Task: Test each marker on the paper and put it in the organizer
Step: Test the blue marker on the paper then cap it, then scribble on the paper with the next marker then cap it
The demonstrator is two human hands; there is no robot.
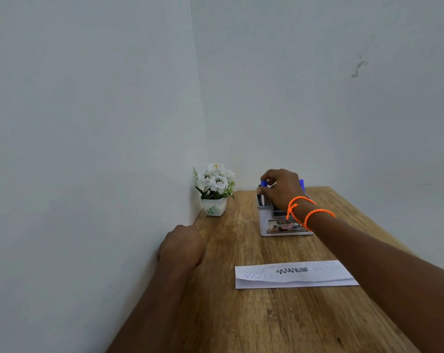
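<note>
- One blue-capped marker [264, 183] stands at the far left of the one grey organizer [279, 222]; the right hand [282, 189] pinches its top with curled fingers [266, 177].
- A second blue piece [301, 184] shows behind that hand, possibly another marker.
- One strip of paper [294, 274] lies near, bearing a black squiggle and fainter ones.
- The left hand [182, 247] rests at the surface's [241, 319] left edge, fingers curled and hidden; I cannot tell whether they grip.
- Two orange bracelets [307, 212], one flowerpot [214, 206] far left.
- Wood-grain surface in a corner of pale walls [88, 98].
</note>
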